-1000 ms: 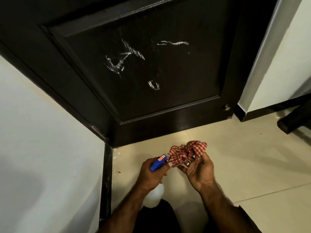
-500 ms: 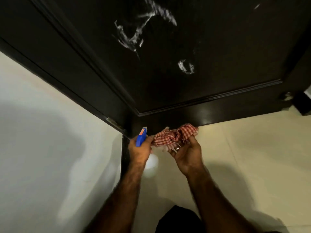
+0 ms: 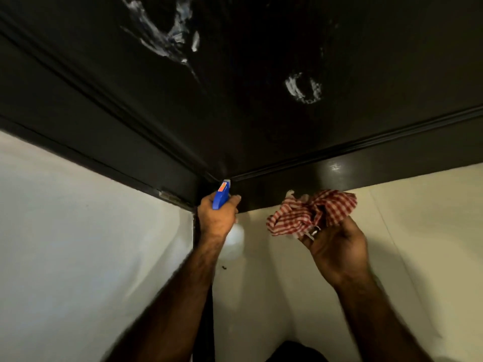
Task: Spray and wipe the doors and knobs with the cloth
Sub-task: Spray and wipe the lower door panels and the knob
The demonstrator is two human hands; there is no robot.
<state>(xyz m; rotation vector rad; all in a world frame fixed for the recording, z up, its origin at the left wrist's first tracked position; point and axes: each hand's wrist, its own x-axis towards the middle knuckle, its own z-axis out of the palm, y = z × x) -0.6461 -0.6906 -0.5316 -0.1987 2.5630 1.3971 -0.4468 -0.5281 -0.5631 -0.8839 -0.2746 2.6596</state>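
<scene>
A dark brown panelled door (image 3: 261,113) was seen filling the upper part of the view, its raised moulding running along the left and bottom edges of the recessed panel. White foam streaks (image 3: 162,40) were noted near the top edge of the panel, left of centre, and a smaller ring-shaped foam patch (image 3: 303,88) lay apart from them, lower and to the right. The bottom rail of the door met a pale tiled floor (image 3: 405,231).

A spray bottle (image 3: 222,195) with a blue trigger head was gripped in the left hand (image 3: 215,220), fingers curled round the neck, one finger laid by the trigger. The nozzle was pointed at the lower left corner of the door panel, close to the moulding. The white body of the bottle was largely hidden below the hand and blurred.

A red-and-white checked cloth (image 3: 311,214) was held bunched in the right hand (image 3: 337,246), pinched between fingers and thumb, palm turned toward the camera. A ring was visible on one finger. The cloth was held just in front of the bottom rail; contact with the door could not be determined.

The two hands were held apart, the bottle to the left and the cloth to the right. A white wall (image 3: 78,244) and a metal hinge (image 3: 170,195) on the door frame were recorded at left.
</scene>
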